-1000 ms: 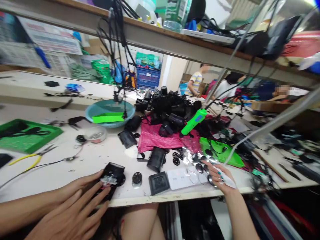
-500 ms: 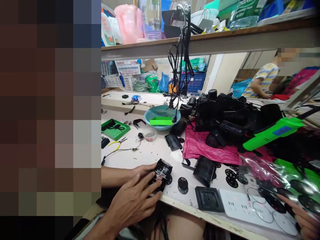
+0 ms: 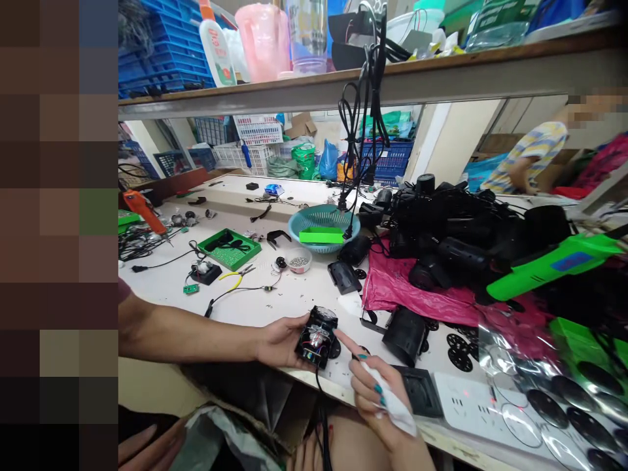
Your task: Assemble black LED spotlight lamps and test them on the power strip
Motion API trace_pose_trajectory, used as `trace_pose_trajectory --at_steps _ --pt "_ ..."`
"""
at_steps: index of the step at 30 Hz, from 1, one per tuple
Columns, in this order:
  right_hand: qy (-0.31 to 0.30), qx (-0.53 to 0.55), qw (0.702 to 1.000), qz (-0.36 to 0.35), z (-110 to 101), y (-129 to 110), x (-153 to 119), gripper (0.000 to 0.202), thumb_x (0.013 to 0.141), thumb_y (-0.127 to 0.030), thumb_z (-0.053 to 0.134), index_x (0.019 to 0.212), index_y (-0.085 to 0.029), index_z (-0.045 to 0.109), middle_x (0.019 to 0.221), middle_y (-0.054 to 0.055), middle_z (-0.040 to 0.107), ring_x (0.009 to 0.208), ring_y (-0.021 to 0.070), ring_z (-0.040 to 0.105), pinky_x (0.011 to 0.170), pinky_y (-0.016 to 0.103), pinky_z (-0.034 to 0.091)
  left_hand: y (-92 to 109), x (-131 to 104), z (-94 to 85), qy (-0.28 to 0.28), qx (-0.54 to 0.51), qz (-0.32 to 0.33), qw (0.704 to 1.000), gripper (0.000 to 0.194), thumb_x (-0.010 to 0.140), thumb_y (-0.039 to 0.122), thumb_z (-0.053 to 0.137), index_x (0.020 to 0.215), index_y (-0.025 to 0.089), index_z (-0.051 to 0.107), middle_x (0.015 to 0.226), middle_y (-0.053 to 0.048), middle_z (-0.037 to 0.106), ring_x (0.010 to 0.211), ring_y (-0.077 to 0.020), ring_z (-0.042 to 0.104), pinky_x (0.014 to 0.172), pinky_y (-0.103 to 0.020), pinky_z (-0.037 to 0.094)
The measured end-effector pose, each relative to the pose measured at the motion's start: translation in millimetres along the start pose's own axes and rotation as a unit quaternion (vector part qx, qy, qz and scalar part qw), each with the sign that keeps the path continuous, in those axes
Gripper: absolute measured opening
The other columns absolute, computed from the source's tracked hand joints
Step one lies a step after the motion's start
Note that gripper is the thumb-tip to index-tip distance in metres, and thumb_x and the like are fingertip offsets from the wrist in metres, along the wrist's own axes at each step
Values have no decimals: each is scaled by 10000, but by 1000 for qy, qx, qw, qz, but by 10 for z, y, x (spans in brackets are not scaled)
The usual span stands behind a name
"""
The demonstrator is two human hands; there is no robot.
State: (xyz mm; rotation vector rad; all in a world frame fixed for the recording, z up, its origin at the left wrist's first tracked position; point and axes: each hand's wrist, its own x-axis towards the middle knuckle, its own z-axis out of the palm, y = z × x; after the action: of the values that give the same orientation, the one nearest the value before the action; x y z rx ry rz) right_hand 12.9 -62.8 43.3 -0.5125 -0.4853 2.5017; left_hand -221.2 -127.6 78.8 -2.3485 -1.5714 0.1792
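"risks at the long white table [image 3: 294, 291]?"
"depends on hands. left hand [image 3: 303, 456]: mostly cut off; can't tell its state. right hand [image 3: 367, 386]: index finger out, others curled."
"and beside?"
"a co-worker's bare hand [image 3: 279, 341] grips the open, boxy black plastic housing [image 3: 313, 353] near the edge; slack fingers could drop it."
"crumpled white tissue [image 3: 395, 407]?"
"clutched in the right hand; could snag."
"thin black cord [image 3: 318, 387]?"
"dangling; one tug could topple the housing."

Smooth black plastic on that boxy open housing [image 3: 314, 337]; glossy, creased plastic on the pink sheet [image 3: 387, 288]; smooth plastic, the teal slotted basket [image 3: 304, 221]; matt, papery white wad [image 3: 394, 405]!
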Motion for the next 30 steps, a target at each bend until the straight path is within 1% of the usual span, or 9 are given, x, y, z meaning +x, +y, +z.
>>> trace_pose_trajectory --at_steps 3,7,10,13,15,19,22,27,30 --pt "-12 -23 1000 -9 107 87 111 386 785 -293 635 1169 -266 664 547 -97 282 454 43 91 380 153 73 -66 279 225 -7 -115 79 990 674 898 -146 244 1402 232 482 1198 95 708 1076 -50 649 992 -173 417" --pt "48 111 983 -139 -255 -253 -377 629 798 -175 623 1405 -273 487 509 -101 392 371 24 161 308 131 160 -66 215 305 -19 -285 105 953 725 878 -186 131 1490 150 326 1292 6 658 1019 -37 672 869 -112 465" --pt "83 213 903 -364 -687 -653 -930 910 710 82 486 1522 -266 269 571 -52 567 397 83 468 352 196 486 -49 164 305 -15 -358 96 929 709 884 -176 62 1501 104 273 1321 -36 634 1023 -69 673 805 -135 492" --pt "110 268 821 -491 -874 -880 -1251 887 751 108 431 1522 -298 263 647 27 627 485 119 587 414 233 582 -40 184 316 -14 -386 86 919 779 843 -205 63 1535 130 190 1368 -45 599 1062 -97 662 799 -142 507" --pt "106 231 853 -456 -774 -841 -1204 902 738 95 479 1523 -296 268 642 19 612 477 121 578 397 239 577 -38 202 317 -11 -373 85 924 825 813 -226 72 1541 145 190 1365 -37 604 1061 -97 665 806 -136 511" --pt "45 110 984 -135 -240 -359 -532 793 803 -107 609 1517 -258 297 551 -77 492 351 42 311 263 126 276 -27 195 290 15 -272 96 957 773 821 -217 113 1486 113 328 1306 -8 649 1001 -68 685 806 -99 497" --pt "-11 69 997 13 90 50 77 718 808 -195 615 1480 -237 367 519 -111 413 386 31 178 310 99 139 -11 160 269 -8 -303 75 950 673 871 -158 126 1455 85 358 1284 -18 655 982 -62 684 796 -101 478" --pt "-21 14 1000 13 -112 330 288 496 759 -286 701 1235 -180 612 498 -113 389 377 33 165 289 126 146 -32 151 329 -83 -495 12 865 591 993 70 -38 1472 80 310 1326 -101 613 1061 -145 664 803 -237 516" --pt "10 -23 999 -20 -566 465 34 408 744 -416 761 1064 -175 686 494 -104 410 346 20 196 278 140 206 -77 198 406 -177 -743 -78 641 683 1018 432 -23 1461 89 368 1431 -190 534 1207 -249 600 911 -368 534"
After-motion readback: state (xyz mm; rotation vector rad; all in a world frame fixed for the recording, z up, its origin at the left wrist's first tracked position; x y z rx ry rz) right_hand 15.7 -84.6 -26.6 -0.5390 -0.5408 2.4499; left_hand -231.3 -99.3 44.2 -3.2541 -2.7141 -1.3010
